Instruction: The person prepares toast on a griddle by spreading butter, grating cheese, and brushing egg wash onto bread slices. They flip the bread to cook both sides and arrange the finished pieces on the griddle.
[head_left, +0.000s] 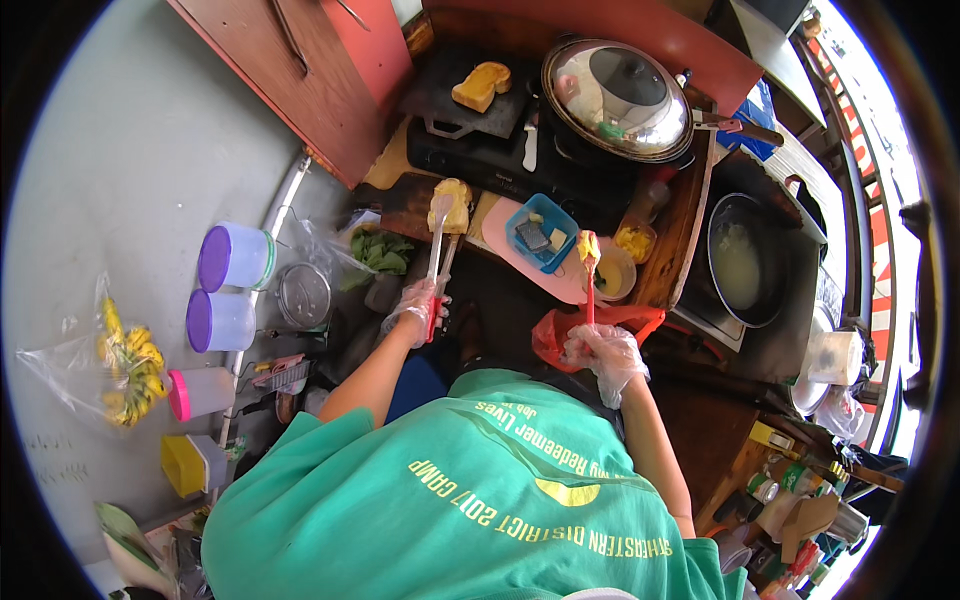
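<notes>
My left hand (417, 309), in a clear plastic glove, grips red-handled metal tongs (435, 255). The tongs hold a thick bread slice (459, 216) with a yellowish top, over a dark wooden board (405, 212). My right hand (606, 358), gloved too, is closed around a red-handled spreading utensil (591, 296), whose raised head carries a lump of yellow spread (589, 246). Just beyond that hand is a bowl (627, 279) with pale yellow contents. A blue plastic container (541, 259) with a small grater (532, 236) and pale blocks rests on a pink board (499, 232).
A browned bread slice (481, 86) lies on a flat griddle (442, 71). Next to it are a white-handled knife (531, 146) and a lidded pan (600, 112) on the black stove (480, 169). At right sits a wok (742, 262). A red plastic bag (551, 337) hangs near my right hand.
</notes>
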